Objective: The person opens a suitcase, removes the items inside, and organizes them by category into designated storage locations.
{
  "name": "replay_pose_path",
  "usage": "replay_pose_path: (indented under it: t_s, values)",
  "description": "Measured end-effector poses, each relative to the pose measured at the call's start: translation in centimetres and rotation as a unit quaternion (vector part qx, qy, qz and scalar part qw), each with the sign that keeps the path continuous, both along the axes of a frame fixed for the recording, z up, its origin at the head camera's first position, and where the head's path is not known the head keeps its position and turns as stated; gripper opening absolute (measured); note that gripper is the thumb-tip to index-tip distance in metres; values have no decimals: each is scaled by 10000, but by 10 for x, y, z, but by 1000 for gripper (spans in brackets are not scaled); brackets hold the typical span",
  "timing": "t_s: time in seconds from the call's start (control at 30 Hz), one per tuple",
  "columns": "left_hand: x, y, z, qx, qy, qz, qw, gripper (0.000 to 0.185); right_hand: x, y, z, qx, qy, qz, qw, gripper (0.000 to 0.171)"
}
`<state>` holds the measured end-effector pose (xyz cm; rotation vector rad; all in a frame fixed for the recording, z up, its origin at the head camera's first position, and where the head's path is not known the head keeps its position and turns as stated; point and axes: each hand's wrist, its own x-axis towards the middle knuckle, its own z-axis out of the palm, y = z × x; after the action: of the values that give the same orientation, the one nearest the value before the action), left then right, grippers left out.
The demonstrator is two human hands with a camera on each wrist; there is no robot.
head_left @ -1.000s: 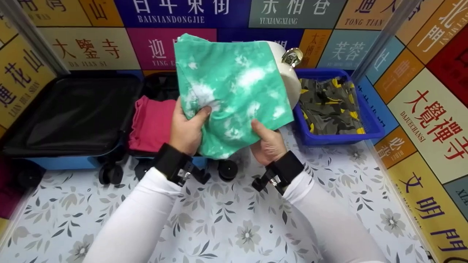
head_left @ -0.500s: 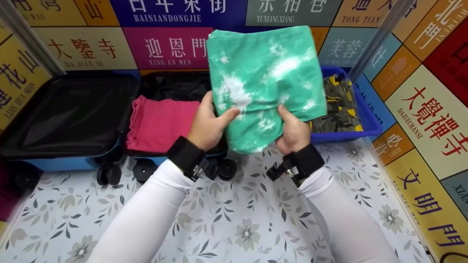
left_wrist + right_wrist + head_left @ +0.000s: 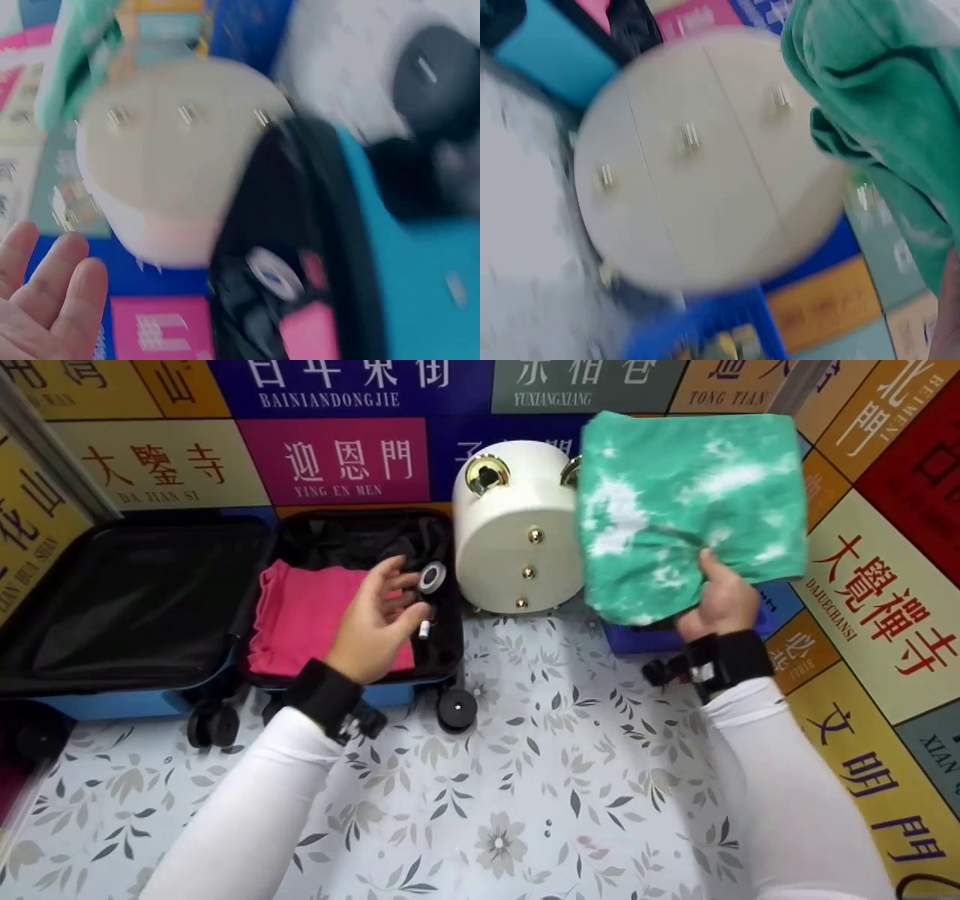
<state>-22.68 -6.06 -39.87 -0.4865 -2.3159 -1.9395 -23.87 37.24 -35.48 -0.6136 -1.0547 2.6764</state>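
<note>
My right hand (image 3: 721, 598) pinches a folded green and white tie-dye cloth (image 3: 675, 510) at its lower edge, thumb on the near face. The cloth hangs over the blue basket (image 3: 626, 639) at the right and hides most of it. In the right wrist view the cloth's soft folds (image 3: 885, 112) show from behind. Holding nothing, my left hand (image 3: 375, 622) hovers with loosely bent fingers over the folded pink cloth (image 3: 300, 615) in the open suitcase (image 3: 360, 521). The left wrist view shows its fingers (image 3: 64, 277) apart from everything.
A cream rounded case (image 3: 491, 551) with gold fittings stands between suitcase and basket. The suitcase's other black half (image 3: 150, 607) lies at the left. Black wheels (image 3: 457, 709) stick out in front. Printed panels (image 3: 337, 457) wall the back and sides.
Both hands held the green cloth before. My left hand has let go and moved left over the suitcase, while my right hand has carried the cloth right, uncovering the cream case.
</note>
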Motion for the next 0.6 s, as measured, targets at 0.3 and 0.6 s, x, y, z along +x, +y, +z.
replay_pose_path:
  t_s: [0.3,0.6]
  values:
    - [-7,-81,-47,-1730,-30,1377,9752,70,-32,61,-18,-420,-69,-397,9983,21]
    - [-6,-99,-72,-2558,-454,1703,9505,72,-50,73,-50,-760,567,491,9943,23]
